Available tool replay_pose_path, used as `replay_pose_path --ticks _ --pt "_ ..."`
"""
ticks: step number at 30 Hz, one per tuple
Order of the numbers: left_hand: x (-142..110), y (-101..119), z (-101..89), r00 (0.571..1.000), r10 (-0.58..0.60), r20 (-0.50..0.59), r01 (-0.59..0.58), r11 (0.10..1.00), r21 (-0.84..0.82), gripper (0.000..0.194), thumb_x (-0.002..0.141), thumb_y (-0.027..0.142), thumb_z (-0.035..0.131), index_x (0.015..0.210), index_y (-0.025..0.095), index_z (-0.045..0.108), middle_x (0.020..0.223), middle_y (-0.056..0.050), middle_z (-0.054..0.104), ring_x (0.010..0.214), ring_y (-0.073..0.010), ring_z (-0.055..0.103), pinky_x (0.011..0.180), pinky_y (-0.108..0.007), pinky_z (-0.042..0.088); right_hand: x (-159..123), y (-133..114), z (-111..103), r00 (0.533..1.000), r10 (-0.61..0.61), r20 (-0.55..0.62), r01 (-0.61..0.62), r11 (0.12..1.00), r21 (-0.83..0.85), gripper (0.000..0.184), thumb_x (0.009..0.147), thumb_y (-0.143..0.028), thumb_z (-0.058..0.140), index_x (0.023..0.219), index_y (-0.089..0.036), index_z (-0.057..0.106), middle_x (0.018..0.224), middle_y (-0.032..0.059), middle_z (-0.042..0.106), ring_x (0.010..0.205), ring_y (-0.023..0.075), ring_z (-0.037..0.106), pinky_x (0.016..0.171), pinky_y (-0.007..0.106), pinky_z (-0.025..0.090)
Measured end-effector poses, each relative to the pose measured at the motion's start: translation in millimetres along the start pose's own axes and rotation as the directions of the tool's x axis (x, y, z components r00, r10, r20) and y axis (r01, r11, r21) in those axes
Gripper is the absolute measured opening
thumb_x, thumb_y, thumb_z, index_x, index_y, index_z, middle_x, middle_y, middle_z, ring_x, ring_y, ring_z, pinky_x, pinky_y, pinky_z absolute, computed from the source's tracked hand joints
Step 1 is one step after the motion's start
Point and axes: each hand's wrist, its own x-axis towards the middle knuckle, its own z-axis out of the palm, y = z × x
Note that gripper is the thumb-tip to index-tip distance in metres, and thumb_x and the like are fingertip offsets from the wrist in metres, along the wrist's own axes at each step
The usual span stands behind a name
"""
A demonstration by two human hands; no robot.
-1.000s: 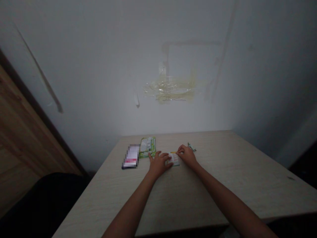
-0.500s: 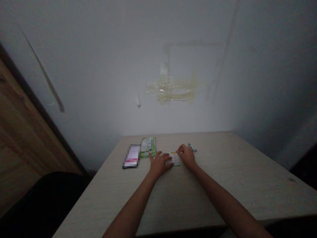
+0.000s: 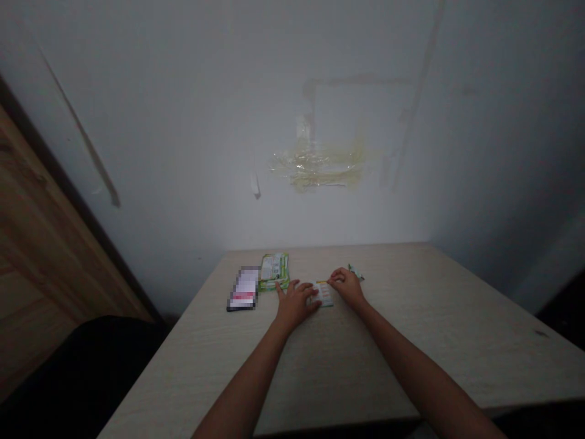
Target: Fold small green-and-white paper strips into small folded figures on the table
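A small white packet (image 3: 325,295) with rows of reddish print and a yellow strip on its far edge lies flat on the table. My left hand (image 3: 295,302) rests palm down with spread fingers, their tips on the packet's left side. At the far right corner, my right hand (image 3: 348,286) has thumb and forefinger pinched together on the packet's yellow edge. Just beyond the right hand is a small green and white wrapper piece (image 3: 356,271), partly hidden by it. Green and white printed packets (image 3: 275,268) lie stacked beyond the left hand.
A phone (image 3: 244,289) with a blurred screen lies left of the stacked packets. The pale wooden table (image 3: 411,329) meets a grey wall (image 3: 183,122) with peeling tape (image 3: 320,167). A dark shape (image 3: 91,366) and wooden panel (image 3: 41,213) stand at the left.
Both hands keep nearly the same place on the packet. The right hand's fingers have shifted slightly at the packet's edge, and the whole view has moved a touch.
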Motion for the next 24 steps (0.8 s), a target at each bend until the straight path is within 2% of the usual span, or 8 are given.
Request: replay_pose_path --ticks 6,13,18,24 --pt "0.5 3.6 -2.1 0.999 -0.037 0.018 0.036 0.998 0.050 0.038 0.081 0.056 0.058 0.117 0.043 0.062 0.135 0.002 0.058 0.132 -0.0335 0.036 0.107 -0.075 -0.003 1.5 5.0 0.1 0.999 -0.019 0.038 0.025 0.986 -0.165 0.014 0.070 -0.029 0.065 0.080 -0.021 0.060 0.078 0.0010 0.072 0.083 0.0209 0.067 0.081 0.037 0.050" --pt "0.7 1.3 -0.6 1.000 -0.026 0.005 0.026 1.000 0.000 0.037 0.080 0.057 0.059 0.115 0.045 0.062 0.133 0.004 0.059 0.131 -0.0332 0.037 0.102 -0.078 -0.008 1.7 3.1 -4.4 0.993 0.007 0.118 0.005 0.995 -0.097 0.016 0.066 -0.027 0.067 0.079 -0.019 0.060 0.071 0.0005 0.070 0.074 0.0194 0.068 0.078 0.036 0.051" --pt "0.2 0.7 -0.9 1.000 -0.022 0.002 0.022 1.000 -0.004 0.036 0.081 0.057 0.057 0.114 0.044 0.063 0.131 0.002 0.059 0.130 -0.0333 0.037 0.103 -0.077 -0.007 -3.2 -3.0 -10.2 0.978 0.030 0.207 -0.032 0.999 0.002 0.017 0.064 -0.026 0.067 0.077 -0.020 0.058 0.071 0.0006 0.070 0.072 0.0204 0.069 0.073 0.036 0.052" --pt "0.5 1.4 -0.9 1.000 -0.029 0.005 0.029 0.999 0.024 0.037 0.081 0.058 0.057 0.114 0.044 0.063 0.132 0.002 0.059 0.130 -0.0336 0.037 0.103 -0.077 -0.005 -15.1 -11.2 -19.0 0.971 0.013 0.237 -0.002 0.999 -0.050 0.016 0.066 -0.028 0.068 0.078 -0.021 0.059 0.074 0.0005 0.071 0.075 0.0199 0.069 0.078 0.036 0.051"
